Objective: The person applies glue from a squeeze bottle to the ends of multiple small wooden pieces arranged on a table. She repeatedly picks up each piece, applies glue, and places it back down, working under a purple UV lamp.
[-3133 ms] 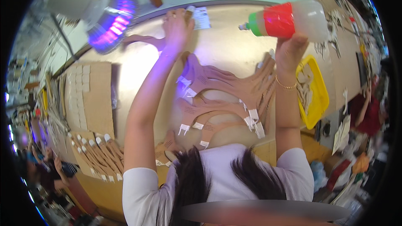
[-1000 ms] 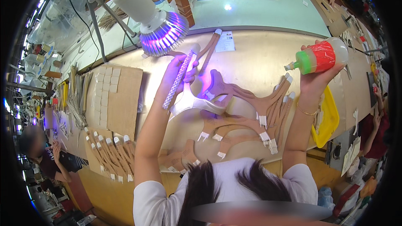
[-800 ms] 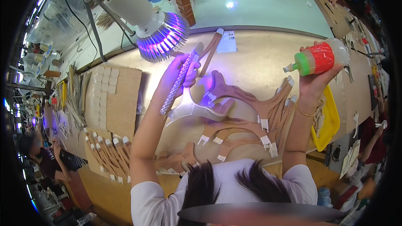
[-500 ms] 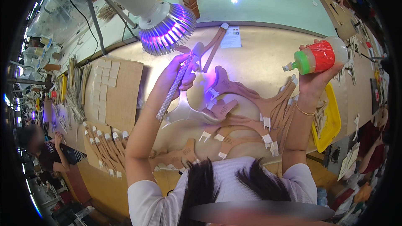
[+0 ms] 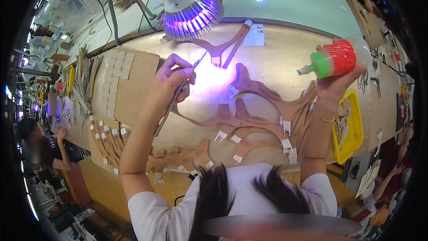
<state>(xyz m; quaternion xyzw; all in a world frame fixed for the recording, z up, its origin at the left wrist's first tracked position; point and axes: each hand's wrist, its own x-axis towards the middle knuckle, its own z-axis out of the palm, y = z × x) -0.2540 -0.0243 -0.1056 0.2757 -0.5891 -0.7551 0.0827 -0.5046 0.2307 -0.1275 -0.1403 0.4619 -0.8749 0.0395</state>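
Observation:
My left hand [image 5: 174,82] is closed in a pinch on a thin patterned strap, seen nearly edge-on; the strap [image 5: 163,122] trails down along my forearm. A curved tan piece [image 5: 203,121] runs from beside this hand across the table; whether it joins the strap I cannot tell. My right hand [image 5: 333,89] is wrapped round a squeeze bottle [image 5: 343,58] with a red band and green cap, tilted so its nozzle points left. Below the lamp [image 5: 191,15] lies a branched tan strap piece [image 5: 218,47]. Several more tan pieces [image 5: 263,93] with white tabs overlap in the middle.
At left is a brown board [image 5: 138,80] with rows of pale squares, with white-tipped straps [image 5: 104,140] nearer me. A yellow tray [image 5: 352,138] of tan pieces stands at right. A printed sheet [image 5: 254,35] lies at the back. Other people sit to either side.
My left hand has moved slightly left and turned, bringing the strap from a broad face to nearly edge-on. My right hand still holds the bottle. The view has shifted a little.

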